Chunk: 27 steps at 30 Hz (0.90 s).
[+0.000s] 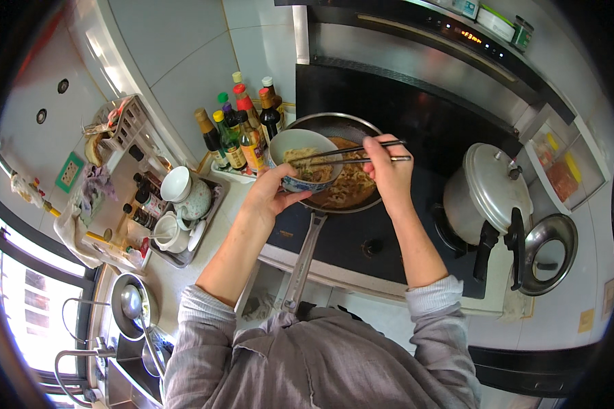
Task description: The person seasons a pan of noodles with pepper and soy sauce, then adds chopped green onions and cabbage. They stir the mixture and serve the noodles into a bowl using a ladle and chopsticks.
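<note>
My left hand [272,190] grips a blue-and-white ceramic bowl [307,185] by its near left side, tilted above the left part of a frying pan [362,123]. Pale noodles [314,171] lie in the bowl. In my right hand [387,166] is a pair of dark chopsticks [360,148], their tips inside the bowl among the noodles. Brown sauce with noodle-like strips [350,186] covers the pan's bottom. The pan rests on the black cooktop, its metal handle [307,260] pointing towards my body.
Sauce bottles [240,148] crowd a tray left of the pan. A pressure cooker [486,194] stands on the right burner, near a metal ring-shaped lid [550,255]. Crockery fills a tray [184,260] on the left counter. A steel pot [153,301] sits by the sink. The range hood [440,36] hangs behind.
</note>
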### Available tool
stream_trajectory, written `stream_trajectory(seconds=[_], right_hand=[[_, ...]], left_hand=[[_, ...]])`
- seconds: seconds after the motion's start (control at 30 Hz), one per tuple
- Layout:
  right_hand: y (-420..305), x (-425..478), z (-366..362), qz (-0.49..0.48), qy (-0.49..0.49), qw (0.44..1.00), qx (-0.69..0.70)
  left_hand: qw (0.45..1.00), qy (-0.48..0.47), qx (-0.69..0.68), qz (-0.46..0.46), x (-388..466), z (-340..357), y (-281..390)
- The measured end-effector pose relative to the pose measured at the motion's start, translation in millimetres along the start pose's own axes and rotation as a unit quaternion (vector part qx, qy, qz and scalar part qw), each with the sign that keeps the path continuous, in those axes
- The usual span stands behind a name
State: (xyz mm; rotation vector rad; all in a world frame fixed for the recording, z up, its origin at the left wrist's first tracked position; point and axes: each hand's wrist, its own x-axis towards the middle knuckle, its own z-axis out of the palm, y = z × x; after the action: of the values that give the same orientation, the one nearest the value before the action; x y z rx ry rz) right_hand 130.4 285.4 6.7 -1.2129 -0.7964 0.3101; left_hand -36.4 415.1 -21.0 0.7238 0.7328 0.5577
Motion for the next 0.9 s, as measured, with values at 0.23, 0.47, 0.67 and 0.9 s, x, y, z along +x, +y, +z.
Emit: stream_trajectory(seconds=[0.23,0.47,0.67,0.9], right_hand=[[-23.9,27.7,-9.2,-0.077,0.055,0.986,-0.137],[97.2,36.2,13.6,0.085,-0.062,0.964,-0.246],[95.3,79.6,-14.1,0.069,0.043,0.945,-0.316],[118.7,116.4,-37.0,0.166,0.151,0.910,-0.348]], left_hand=[[0.999,0.036,-0.027,0.002,-11.0,-38.8,13.2],[0.993,0.109,-0.046,0.022,-47.9,-78.8,19.6],[0.989,0.132,-0.052,0.038,-71.4,-106.7,12.6],[0.992,0.098,-0.067,0.046,-77.9,-111.3,8.2]])
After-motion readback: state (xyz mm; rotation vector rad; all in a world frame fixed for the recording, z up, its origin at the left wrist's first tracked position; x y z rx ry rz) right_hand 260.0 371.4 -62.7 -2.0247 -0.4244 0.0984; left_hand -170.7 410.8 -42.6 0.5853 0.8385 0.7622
